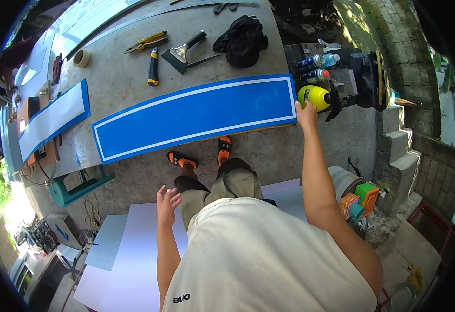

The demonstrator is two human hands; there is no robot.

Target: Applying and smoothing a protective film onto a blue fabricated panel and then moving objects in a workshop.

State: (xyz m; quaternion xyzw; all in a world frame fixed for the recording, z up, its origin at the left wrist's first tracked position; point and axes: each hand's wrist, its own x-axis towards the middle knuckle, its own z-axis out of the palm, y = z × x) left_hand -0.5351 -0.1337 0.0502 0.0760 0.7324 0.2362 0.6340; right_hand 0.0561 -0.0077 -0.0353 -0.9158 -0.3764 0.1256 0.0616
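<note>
A long blue sign panel (196, 115) with a white border line lies along the near edge of the table. At its right end, my right hand (306, 114) is closed on a yellow spray bottle (316, 97) with a black spray head. Part of my grip is hidden behind the hand itself. My left hand (168, 203) hovers in front of my body, holding nothing, with its fingers apart.
On the table lie a tape roll (81, 58), pliers (147, 42), a utility knife (153, 67), a scraper (183, 52) and a black cloth (241, 41). Spray cans (310, 63) stand at the right. A green stool (79, 188) and concrete steps (400, 151) flank the floor.
</note>
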